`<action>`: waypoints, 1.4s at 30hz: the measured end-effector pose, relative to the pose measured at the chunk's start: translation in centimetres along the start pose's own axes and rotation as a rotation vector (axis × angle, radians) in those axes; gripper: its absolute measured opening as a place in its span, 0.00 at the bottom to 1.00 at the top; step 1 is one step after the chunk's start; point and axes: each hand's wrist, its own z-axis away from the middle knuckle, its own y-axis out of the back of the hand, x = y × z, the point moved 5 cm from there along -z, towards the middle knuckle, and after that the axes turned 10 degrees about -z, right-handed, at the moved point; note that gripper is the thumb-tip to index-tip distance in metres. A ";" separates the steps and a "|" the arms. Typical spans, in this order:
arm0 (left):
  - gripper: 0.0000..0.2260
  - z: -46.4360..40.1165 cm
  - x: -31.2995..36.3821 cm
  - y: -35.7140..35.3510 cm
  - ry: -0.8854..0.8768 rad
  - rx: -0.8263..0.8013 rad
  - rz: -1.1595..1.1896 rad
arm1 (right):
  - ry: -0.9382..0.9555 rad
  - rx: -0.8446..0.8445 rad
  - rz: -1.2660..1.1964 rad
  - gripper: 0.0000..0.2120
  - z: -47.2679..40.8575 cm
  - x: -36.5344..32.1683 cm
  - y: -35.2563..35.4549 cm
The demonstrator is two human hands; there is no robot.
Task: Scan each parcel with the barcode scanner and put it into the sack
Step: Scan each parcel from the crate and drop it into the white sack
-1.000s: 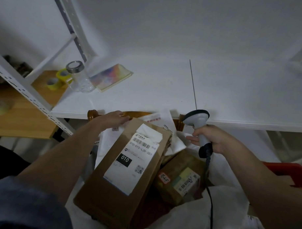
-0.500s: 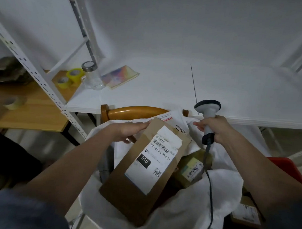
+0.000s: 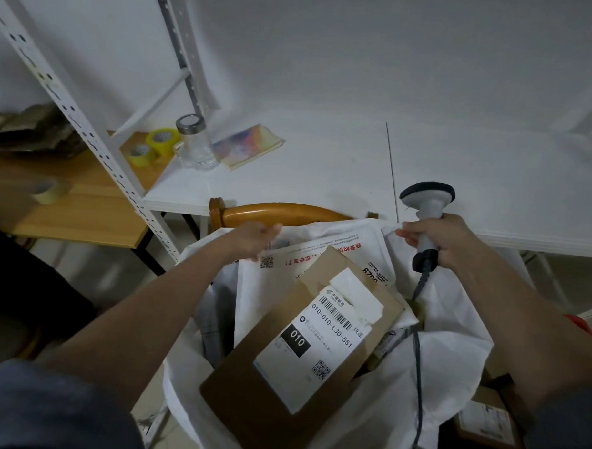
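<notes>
A brown cardboard parcel [image 3: 248, 390] with a white "010" label lies tilted in the open mouth of the white sack [image 3: 451, 347], free of both hands. Behind it in the sack leans a white mailer [image 3: 320, 255] with red print. My left hand [image 3: 250, 238] is at the sack's far left rim, its fingers curled over the edge there. My right hand [image 3: 451, 243] grips the handle of the grey barcode scanner [image 3: 428, 202], head up, and its fingertips also pinch the sack's far right rim. The scanner's cable hangs down into the sack.
A wooden chair back [image 3: 281, 213] stands just behind the sack, against the white table [image 3: 323, 165]. A glass jar [image 3: 193, 143], a colourful booklet [image 3: 247, 145] and yellow tape rolls [image 3: 160, 139] sit far left. More parcels [image 3: 482, 422] lie at lower right by a red crate [image 3: 579, 325].
My left hand let go of the brown parcel, which dropped lower into the sack, and moved up to the sack's rim. My right hand with the scanner rose to the rim too.
</notes>
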 end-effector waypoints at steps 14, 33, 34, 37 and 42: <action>0.10 -10.0 -2.1 -0.2 0.044 0.184 -0.641 | 0.007 -0.019 -0.065 0.15 -3.5 0.2 2.9; 0.12 -9.1 -1.8 3.0 0.137 -0.018 -0.561 | -0.271 -0.077 0.257 0.09 -6.2 0.4 4.1; 0.11 -9.0 -1.9 2.9 0.140 -0.009 -0.557 | -0.299 -0.078 0.289 0.09 -6.0 0.7 4.1; 0.07 -8.8 -1.6 5.7 0.173 0.337 -0.367 | -0.222 -0.022 0.239 0.11 -5.9 0.4 4.3; 0.09 -6.5 -1.4 10.7 0.135 0.832 -0.060 | 0.052 0.045 -0.124 0.13 -5.5 -1.1 3.2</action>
